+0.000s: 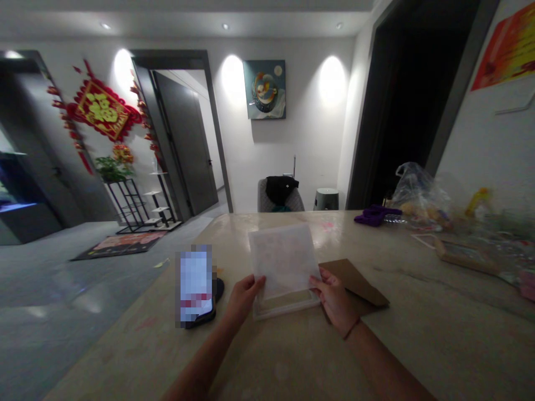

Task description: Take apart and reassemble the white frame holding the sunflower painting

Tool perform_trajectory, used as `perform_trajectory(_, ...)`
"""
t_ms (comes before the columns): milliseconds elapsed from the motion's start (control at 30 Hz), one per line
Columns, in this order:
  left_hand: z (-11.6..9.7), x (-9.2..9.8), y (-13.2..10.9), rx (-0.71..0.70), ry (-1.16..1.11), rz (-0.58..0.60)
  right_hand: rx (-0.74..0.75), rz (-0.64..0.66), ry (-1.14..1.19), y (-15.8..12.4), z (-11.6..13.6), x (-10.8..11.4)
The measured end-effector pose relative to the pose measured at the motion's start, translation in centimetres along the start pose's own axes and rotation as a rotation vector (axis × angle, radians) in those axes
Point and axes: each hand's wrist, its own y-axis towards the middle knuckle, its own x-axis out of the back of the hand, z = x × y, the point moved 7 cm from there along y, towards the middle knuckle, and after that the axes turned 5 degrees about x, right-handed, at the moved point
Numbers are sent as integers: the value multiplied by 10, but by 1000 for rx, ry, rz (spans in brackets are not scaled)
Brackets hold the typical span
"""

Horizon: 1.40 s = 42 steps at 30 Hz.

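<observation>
A thin whitish sheet point(284, 259), faintly see-through with pale marks, is held up by its two lower sides. My left hand point(244, 295) pinches its left edge, thumb on top. On the opposite edge, my right hand point(334, 295) grips it between thumb and fingers. Just below the sheet lies a white rectangular frame point(288, 310), partly covered, with the tabletop colour showing through its opening. A brown board point(359, 284) rests flat on the table to the right, partly behind my right hand.
A phone point(196, 287) with a lit, blurred-out screen stands at the left of the table point(159, 356). Along the right side are a purple cloth point(376, 214), a clear plastic bag point(418, 192) and a wooden frame point(463, 256). Beyond the table is a chair point(263, 200).
</observation>
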Motion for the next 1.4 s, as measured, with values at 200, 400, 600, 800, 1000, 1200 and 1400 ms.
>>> perform_trajectory(200,-6,3,-3,-25,-8,-65,528,-143,-645,-15,46,0)
perform_trajectory(400,-15,5,-11,-29,43,-127,1090,161,-1402,-51,59,-49)
perform_trajectory(600,-26,-10,-23,-84,101,-136,1158,172,-1613,-52,53,-55)
perform_trajectory(800,-37,-24,-30,-125,160,-10,1030,99,-1540,-44,57,-38)
perform_trajectory(1000,-45,-31,-35,-135,142,164,805,41,-1243,-30,63,-13)
perform_trajectory(1200,-16,-39,-23,39,-5,270,264,-196,-657,-10,44,14)
perform_trajectory(1400,-16,-32,-16,-22,-147,200,-38,47,-43,-14,14,-16)
